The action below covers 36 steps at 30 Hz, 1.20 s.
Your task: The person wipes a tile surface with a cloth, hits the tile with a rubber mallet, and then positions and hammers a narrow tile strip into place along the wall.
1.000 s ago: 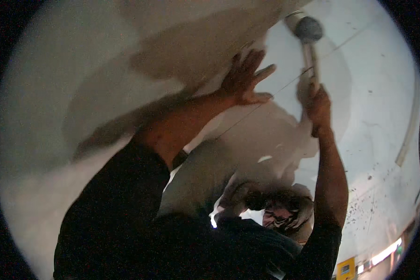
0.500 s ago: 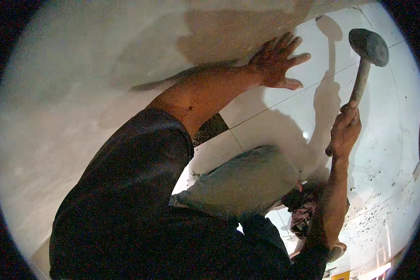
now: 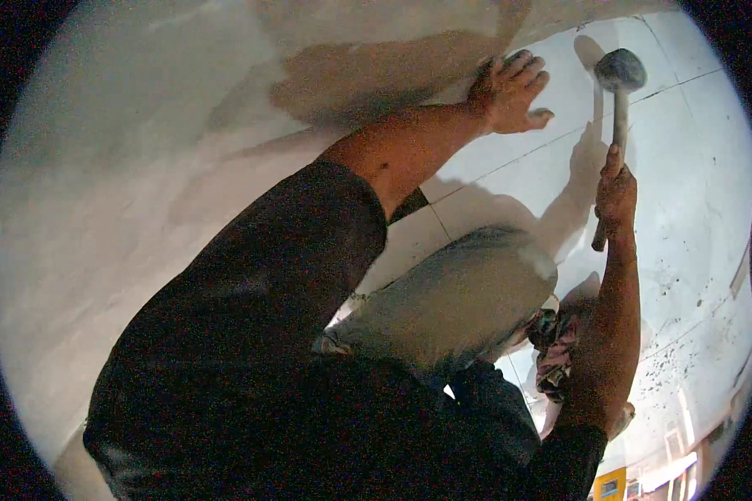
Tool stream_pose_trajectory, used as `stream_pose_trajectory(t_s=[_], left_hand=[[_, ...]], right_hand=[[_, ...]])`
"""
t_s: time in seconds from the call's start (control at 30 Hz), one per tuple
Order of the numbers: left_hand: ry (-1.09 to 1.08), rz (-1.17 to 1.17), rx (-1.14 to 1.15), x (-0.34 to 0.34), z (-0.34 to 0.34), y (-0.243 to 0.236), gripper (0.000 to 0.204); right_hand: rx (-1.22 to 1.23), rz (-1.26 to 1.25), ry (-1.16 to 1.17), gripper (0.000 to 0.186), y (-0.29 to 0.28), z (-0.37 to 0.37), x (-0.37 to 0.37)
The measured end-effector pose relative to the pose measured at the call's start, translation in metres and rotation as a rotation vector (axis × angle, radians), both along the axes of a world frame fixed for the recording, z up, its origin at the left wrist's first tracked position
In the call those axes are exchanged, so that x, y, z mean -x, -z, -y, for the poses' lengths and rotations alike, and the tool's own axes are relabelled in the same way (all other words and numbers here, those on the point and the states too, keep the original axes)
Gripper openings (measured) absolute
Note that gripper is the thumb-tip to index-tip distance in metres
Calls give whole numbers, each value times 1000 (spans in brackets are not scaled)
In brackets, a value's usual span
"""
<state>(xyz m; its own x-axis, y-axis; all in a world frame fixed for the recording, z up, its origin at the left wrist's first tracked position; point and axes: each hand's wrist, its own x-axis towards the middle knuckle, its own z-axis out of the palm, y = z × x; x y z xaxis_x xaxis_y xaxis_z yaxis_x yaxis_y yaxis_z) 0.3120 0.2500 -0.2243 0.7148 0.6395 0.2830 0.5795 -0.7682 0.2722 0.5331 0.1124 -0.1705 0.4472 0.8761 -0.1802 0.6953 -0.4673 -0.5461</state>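
Note:
In my right hand (image 3: 617,196) is a rubber mallet (image 3: 621,73) with a dark rounded head and a pale handle. My fingers wrap round the lower part of the handle, and its end sticks out below the fist. The mallet head is over the light floor tiles (image 3: 551,175), its shadow just to the left; I cannot tell whether it touches them. My left hand (image 3: 516,93) is stretched out beside the foot of the wall, its fingers extended and thumb apart. It holds nothing, and whether the palm rests on the tile is unclear.
A plain wall (image 3: 142,167) runs along my left. One dark gap (image 3: 411,205) shows between the tiles under my left arm. My bent knee (image 3: 510,267) is between my arms. Dark crumbs (image 3: 673,284) lie scattered at right, and a yellow object (image 3: 610,484) is at the lower edge.
The mallet has shifted left and stands more upright, with my right hand slightly higher in view. My left hand has moved a little farther and right, its fingers closer together.

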Motion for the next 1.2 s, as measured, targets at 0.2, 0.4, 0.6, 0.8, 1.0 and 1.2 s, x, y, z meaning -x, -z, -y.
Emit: stream_pose_trajectory(t_s=[0.2,0.4,0.6,0.8,1.0,1.2], left_hand=[[248,-49,202,99,50,-21,64],[268,-163,245,137,67,-35,66],[265,-62,106,141,71,-20,57],[216,-70,96,140,72,-19,49],[234,-68,115,140,68,-25,46],[238,59,69,136,69,-9,45]], right_hand=[[157,-25,10,77,-3,19,-23],[193,-79,77,62,-47,22,40],[-168,6,-75,41,-41,54,56],[-58,-17,-80,42,-16,44,60],[56,32,-69,53,-14,35,63],[17,52,-83,61,-4,38,56]])
